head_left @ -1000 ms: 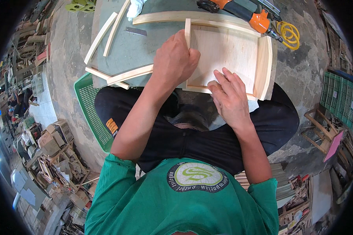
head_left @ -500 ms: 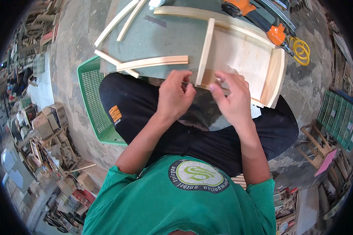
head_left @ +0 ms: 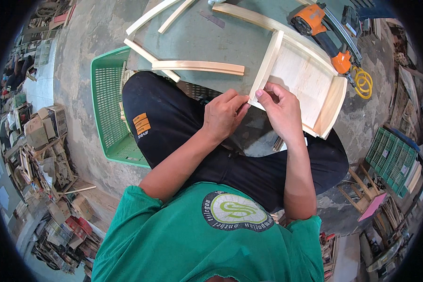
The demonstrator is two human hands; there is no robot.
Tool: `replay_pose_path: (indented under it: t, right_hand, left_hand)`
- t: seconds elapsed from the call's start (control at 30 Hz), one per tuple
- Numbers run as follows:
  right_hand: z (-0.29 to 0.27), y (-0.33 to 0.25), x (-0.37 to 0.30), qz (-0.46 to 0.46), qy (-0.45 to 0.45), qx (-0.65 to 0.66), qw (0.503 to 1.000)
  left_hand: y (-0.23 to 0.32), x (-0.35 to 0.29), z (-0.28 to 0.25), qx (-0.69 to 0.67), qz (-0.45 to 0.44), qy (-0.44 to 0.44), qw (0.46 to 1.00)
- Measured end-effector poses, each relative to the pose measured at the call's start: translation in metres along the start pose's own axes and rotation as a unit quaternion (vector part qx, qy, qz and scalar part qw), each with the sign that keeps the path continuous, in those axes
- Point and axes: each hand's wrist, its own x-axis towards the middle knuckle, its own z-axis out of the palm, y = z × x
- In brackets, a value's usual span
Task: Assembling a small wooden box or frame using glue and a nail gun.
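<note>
A shallow pale-wood tray frame (head_left: 300, 70) with a thin plywood base lies at the right of the work surface, its near part reaching over my lap. At the near end of its left rail (head_left: 268, 61), my left hand (head_left: 223, 115) has thumb and forefinger pinched together, fingertips against the corner. Whatever is between them is hidden. My right hand (head_left: 285, 113) closes on the same corner from the other side, thumb on the near edge and fingers curled inside the tray.
Loose wooden strips (head_left: 197, 66) lie left on the grey-green work surface (head_left: 197, 42). An orange-and-black nail gun (head_left: 322, 35) rests behind the tray, near a coiled yellow hose (head_left: 363, 84). A green plastic basket (head_left: 120, 152) stands left of my knee. A small wooden stool (head_left: 362, 192) is far right.
Both hands have come in to the tray's near-left corner, where before they hovered just short of it with fingers apart. The view has also shifted slightly.
</note>
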Motion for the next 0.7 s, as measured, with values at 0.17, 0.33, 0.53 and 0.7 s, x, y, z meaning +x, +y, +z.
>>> replay_pose_path:
  t: [0.17, 0.33, 0.53, 0.7]
  right_hand:
    - [-0.004, -0.001, -0.001, 0.003, 0.008, -0.003, 1.000]
    - [-0.006, 0.003, -0.011, -0.034, 0.055, 0.039, 0.997]
    - [-0.073, 0.037, -0.068, -0.113, 0.344, 0.109, 0.926]
    - [-0.102, 0.106, -0.110, -0.004, 0.366, 0.001, 0.931]
  left_hand:
    - [0.001, 0.004, 0.000, 0.038, 0.062, -0.001, 0.997]
    - [0.002, 0.002, 0.001, 0.050, 0.047, 0.028, 0.997]
    - [0.029, -0.008, -0.008, 0.026, 0.049, -0.015, 0.998]
    - [0.092, 0.011, 0.015, 0.014, 0.282, -0.091, 0.955]
